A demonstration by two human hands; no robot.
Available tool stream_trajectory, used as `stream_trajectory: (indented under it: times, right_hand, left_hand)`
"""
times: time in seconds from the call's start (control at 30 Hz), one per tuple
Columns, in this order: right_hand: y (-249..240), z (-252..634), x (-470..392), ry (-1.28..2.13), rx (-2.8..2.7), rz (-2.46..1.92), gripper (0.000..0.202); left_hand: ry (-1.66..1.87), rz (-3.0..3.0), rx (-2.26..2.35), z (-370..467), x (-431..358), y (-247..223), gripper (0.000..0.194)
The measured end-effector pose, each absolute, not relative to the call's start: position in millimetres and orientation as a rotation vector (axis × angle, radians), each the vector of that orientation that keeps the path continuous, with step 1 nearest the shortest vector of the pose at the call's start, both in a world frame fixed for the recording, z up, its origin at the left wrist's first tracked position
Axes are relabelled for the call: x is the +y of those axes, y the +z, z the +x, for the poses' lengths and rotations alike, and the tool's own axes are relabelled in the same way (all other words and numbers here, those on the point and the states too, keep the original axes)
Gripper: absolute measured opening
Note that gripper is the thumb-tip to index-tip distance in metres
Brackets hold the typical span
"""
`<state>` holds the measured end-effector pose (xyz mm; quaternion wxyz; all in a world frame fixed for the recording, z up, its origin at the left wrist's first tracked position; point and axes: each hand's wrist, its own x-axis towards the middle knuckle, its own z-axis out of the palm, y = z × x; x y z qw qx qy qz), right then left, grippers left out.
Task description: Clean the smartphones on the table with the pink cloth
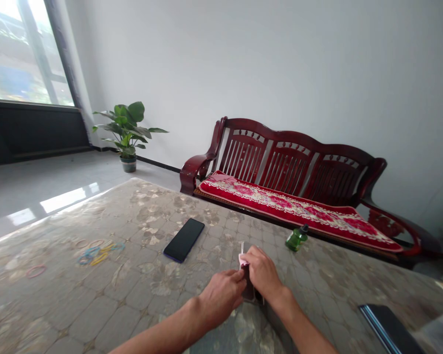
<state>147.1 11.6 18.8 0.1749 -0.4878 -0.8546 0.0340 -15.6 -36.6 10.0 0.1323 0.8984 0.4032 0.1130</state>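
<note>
Near the front middle of the patterned table (133, 285), both hands are at a small dark flat object with a clear edge (248, 287), partly covered by the fingers. My right hand (262, 270) is closed on a small pink and white cloth or tissue (244, 259) at the object's upper part. My left hand (223, 295) lies along the object's left side, its fingers pressed together against it. Whether the left fingers grip the object is partly hidden. A dark phone (184, 240) rests on the table beyond the left hand.
Colored rubber bands (99, 253) lie on the left, with a pink one (36, 271) apart. A green bottle (297, 238) stands at the back right. A dark folded item (389, 329) is at the right front. Beyond are a wooden bench (280, 162) and a potted plant (128, 163).
</note>
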Motion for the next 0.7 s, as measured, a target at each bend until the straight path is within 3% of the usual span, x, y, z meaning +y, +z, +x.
stream_trajectory:
  times: [0.3,0.7]
  right_hand:
    - [19,152,57,-0.059,-2.321,-1.611,0.027]
    - [22,157,-5,0.089,-2.432,-1.458,0.032]
  left_hand:
    - [0.346,2.620,1.167,-16,-37,7,0.008]
    - [0.379,2.636,1.152,-15,-36,5,0.012]
